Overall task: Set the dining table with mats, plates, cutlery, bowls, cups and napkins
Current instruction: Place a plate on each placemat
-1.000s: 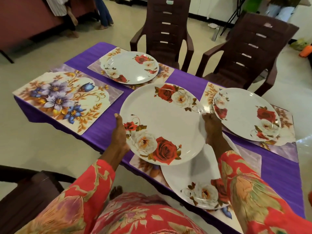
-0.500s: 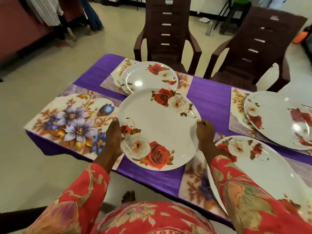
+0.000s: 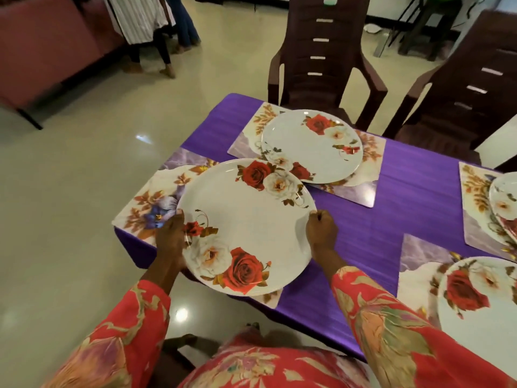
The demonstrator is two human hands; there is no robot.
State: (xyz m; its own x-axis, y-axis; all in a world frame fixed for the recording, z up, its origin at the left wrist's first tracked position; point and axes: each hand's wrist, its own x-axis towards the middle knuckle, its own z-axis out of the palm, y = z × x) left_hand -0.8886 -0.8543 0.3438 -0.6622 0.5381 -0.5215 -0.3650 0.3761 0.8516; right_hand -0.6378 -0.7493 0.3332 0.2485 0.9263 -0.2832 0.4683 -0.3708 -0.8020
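The big plate (image 3: 247,226) has moved to the left since a moment ago and is now over the flower mat (image 3: 156,208) at the corner of the counter (image 3: 391,208). The left hand (image 3: 170,236) grips its left rim, with the thumb on top and the fingers tucked under. The right hand (image 3: 321,229) pinches the right rim with curled fingers. The plate sits between the two hands. I cannot tell if it is touching the mat yet.

The plate is round and white. It has a red rose and a white rose near the far edge, and more roses near the close edge. It shows no words.

Behind it, a second plate (image 3: 313,145) lies on its own mat (image 3: 361,175). The counter wears a purple cloth. Two more plates, one (image 3: 475,309) nearer than the other (image 3: 505,203), lie on mats at the right. Brown chairs (image 3: 321,51) stand at the far side.
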